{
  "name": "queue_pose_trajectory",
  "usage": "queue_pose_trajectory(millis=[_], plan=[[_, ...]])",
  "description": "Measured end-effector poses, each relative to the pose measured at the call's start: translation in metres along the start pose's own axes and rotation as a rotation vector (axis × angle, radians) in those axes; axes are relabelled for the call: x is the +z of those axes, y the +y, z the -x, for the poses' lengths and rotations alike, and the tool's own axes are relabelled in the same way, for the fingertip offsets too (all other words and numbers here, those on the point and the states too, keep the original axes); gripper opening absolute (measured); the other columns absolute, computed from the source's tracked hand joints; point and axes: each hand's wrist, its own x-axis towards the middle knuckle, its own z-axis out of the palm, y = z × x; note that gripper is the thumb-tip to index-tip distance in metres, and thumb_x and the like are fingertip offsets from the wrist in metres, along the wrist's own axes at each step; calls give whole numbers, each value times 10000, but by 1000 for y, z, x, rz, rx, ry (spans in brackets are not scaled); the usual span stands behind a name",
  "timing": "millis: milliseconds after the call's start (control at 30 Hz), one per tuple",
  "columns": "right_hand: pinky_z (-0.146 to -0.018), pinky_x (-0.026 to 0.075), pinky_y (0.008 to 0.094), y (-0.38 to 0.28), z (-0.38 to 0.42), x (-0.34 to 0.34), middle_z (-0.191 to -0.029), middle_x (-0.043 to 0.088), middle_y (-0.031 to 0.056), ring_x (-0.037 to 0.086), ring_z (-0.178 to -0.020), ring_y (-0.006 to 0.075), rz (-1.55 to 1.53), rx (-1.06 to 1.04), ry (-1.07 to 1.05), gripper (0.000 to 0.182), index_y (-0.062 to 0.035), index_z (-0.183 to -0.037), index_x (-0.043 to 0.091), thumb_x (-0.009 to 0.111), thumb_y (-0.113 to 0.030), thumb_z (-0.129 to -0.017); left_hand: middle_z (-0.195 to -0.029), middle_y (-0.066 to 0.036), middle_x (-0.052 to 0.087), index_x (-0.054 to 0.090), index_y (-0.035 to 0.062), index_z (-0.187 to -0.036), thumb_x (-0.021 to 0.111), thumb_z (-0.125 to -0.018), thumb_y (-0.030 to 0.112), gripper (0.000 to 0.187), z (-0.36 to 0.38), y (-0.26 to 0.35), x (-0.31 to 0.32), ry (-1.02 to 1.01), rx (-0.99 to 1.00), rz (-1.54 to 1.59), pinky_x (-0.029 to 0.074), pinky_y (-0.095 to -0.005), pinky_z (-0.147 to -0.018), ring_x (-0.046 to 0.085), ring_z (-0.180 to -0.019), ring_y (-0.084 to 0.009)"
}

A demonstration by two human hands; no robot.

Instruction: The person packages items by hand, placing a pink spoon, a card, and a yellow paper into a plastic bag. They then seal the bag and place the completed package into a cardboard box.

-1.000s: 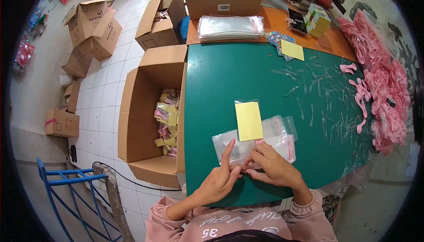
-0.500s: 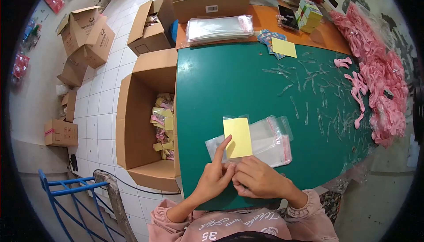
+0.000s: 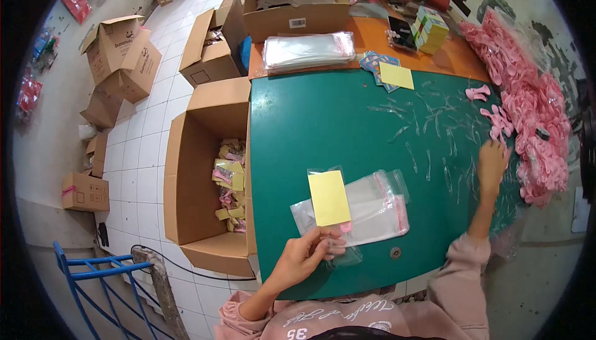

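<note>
My left hand (image 3: pixel 305 254) pinches the lower end of a clear plastic bag (image 3: pixel 345 255) over the table's near side. A plain yellow card (image 3: pixel 329 198) is in this bag, and a bit of pink shows below the card. Under it lie several flat clear bags (image 3: pixel 379 209) with a pinkish edge strip. My right hand (image 3: pixel 492 165) is stretched out to the right side, its fingers curled down at a small group of pink spoon-shaped pieces (image 3: pixel 498 120). The hand partly hides the nearest piece.
Small clear plastic pieces (image 3: pixel 428 165) are scattered on the green tabletop (image 3: pixel 298 129). A big heap of pink pieces (image 3: pixel 537 116) lines the right edge. Left of the table stands an open carton (image 3: pixel 202 172) holding packed bags. Stacked clear bags (image 3: pixel 307 51) and another yellow card (image 3: pixel 396 75) lie farther back.
My right hand has left my left hand and moved far right to the pink pieces. My left hand keeps the bag, which has shifted slightly down; pink now shows below the yellow card.
</note>
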Motion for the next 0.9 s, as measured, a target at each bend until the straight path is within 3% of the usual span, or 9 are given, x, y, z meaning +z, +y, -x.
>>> queue_pose_trajectory(millis=[33, 100, 167, 200, 267, 400, 500, 733, 900], plan=[[-737, 435, 411, 1, 8, 0, -900, 540, 143, 558, -812, 285, 340, -5, 125, 158, -49, -970, 545, 467, -19, -836, -1052, -123, 642, 502, -8, -1163, 378, -957, 35, 244, 0, -1, -1, 8, -1, 9, 539, -271, -757, 647, -946, -178], [-791, 435, 440, -82, 33, -33, -915, 531, 166, 546, -857, 329, -317, 71, -5, 177, -28, -981, 535, 506, -14, -807, -1086, -141, 618, 507, -44, -1141, 364, -963, 32, 240, 3, 5, 1, 6, -35, 62, 522, -279, -808, 633, -976, -191], [-827, 454, 397, -136, 71, -38, -981, 519, 163, 542, -905, 343, -638, -378, -164, 278, -36, -985, 530, 638, -32, -728, -1093, -167, 605, 493, -68, -1146, 351, -969, 29, 247, 5, 11, 1, -9, -38, 152, 508, -297, -846, 623, -993, -210], [-800, 471, 398, -160, 96, -37, -1001, 515, 150, 547, -914, 315, -925, -281, -333, 366, -52, -1017, 531, 702, -44, -693, -1093, -171, 605, 493, -71, -1145, 352, -968, 30, 248, 6, 12, 2, -15, -43, 197, 506, -301, -848, 622, -995, -213], [-712, 489, 344, -190, 116, -30, -977, 518, 125, 567, -854, 254, -899, -421, -321, 457, -70, -1007, 552, 781, -20, -614, -1092, -180, 603, 493, -77, -1143, 353, -968, 31, 249, 10, 12, 2, -32, -60, 289, 502, -310, -854, 620, -999, -218], [-609, 487, 281, -194, 124, -18, -953, 523, 98, 578, -789, 208, -1023, -356, -268, 276, -75, -864, 609, 758, 8, -648, -1091, -178, 605, 505, -54, -1129, 395, -957, 38, 224, 25, 18, -1, -31, -33, 233, 512, -306, -821, 620, -981, -211], [-654, 511, 308, -185, 124, -20, -945, 521, 107, 585, -786, 216, -1081, -370, -342, 256, -51, -882, 620, 758, -36, -667, -1078, -139, 609, 522, -8, -1123, 501, -905, 15, 220, 31, 17, -3, 85, 9, -26, 525, -292, -790, 628, -946, -196], [-647, 517, 266, -179, 131, -27, -947, 517, 86, 580, -793, 165, -1165, -194, -527, 164, -17, -804, 621, 748, -58, -710, -956, -74, 607, 626, 3, -878, 698, -736, -23, 161, 33, 2, 8, 250, 169, -386, 549, -248, -700, 631, -865, -154], [-589, 507, 220, -190, 137, -29, -935, 545, 79, 571, -759, 105, -1458, 326, -811, 92, 3, -821, 579, 665, -23, -805, -928, -70, 603, 629, 2, -858, 706, -738, -19, 145, 34, -3, 19, 310, 114, -314, 549, -231, -697, 620, -844, -131]])
